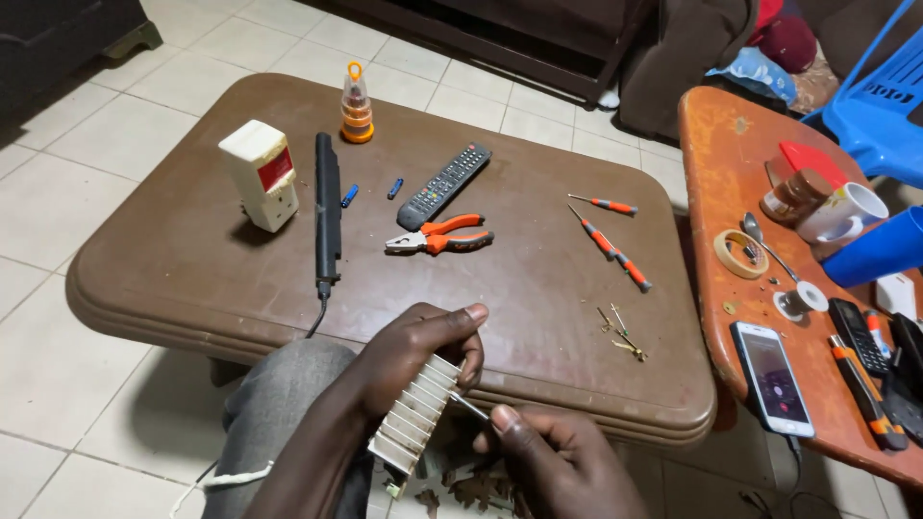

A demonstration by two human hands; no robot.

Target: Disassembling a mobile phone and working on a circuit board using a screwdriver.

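Gripping a finned metal heat sink [415, 415] from above, the left hand [413, 351] curls its fingers tight around the block and holds it just off the near edge of the brown desk [192, 259], over the person's lap, tilted so the fins face the other hand. The right hand [553, 452] is closed in a pinch on a thin metal tool [468, 407], seemingly a small screwdriver, whose tip meets the side of the heat sink; holding the block steady in the air likely gives the tool a firm thing to push against. On the desk, well apart from the hands, lie orange-handled pliers [440, 235] and a black remote control [444, 185] near the middle, three small screwdrivers [611, 240] towards the right edge, and a few loose brass bits [623, 336] near the right near corner, set within easy reach. A cream plug-in adapter [258, 173] stands by the left edge beside a long black bar [328, 207] with a cable, and an orange bit holder [357, 106] stands at the far edge. An orange side desk [716, 192] to the right carries a phone [772, 377], a mug [846, 211] and a tape roll [740, 254].
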